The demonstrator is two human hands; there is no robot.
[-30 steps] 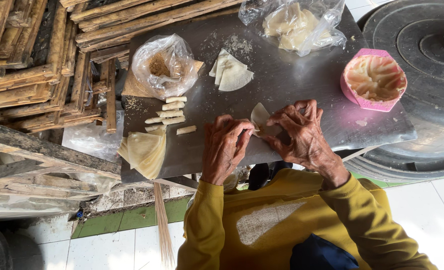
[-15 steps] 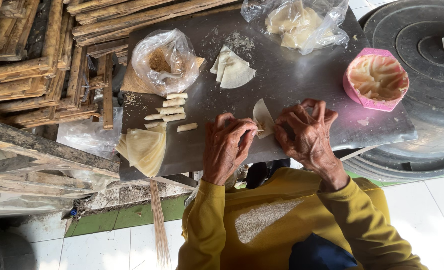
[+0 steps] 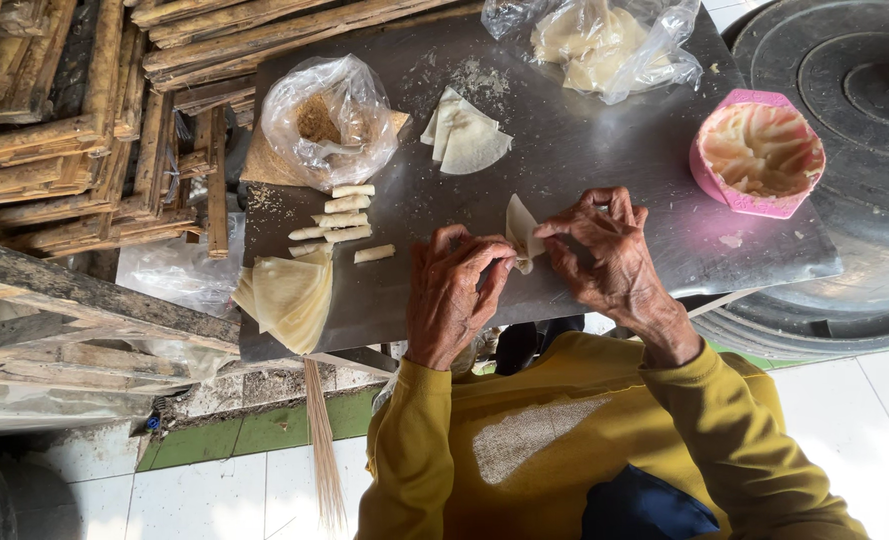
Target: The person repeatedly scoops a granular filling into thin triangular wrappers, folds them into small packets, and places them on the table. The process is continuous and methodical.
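Daylight was bright and even, the metal tabletop (image 3: 584, 150) showed soft glare, shadows stayed faint, focus was sharp, and edges bowed slightly.

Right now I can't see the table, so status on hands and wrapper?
Left hand and right hand both pinching the wrapper. Wrapper partly folded. Nothing in the way.

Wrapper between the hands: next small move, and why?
Probably tuck the wrapper corner over and start rolling. Left hand and right hand pinch its lower end, the rest stands up off the metal table, and finished rolls lie to the left, so this one looks only partly folded.
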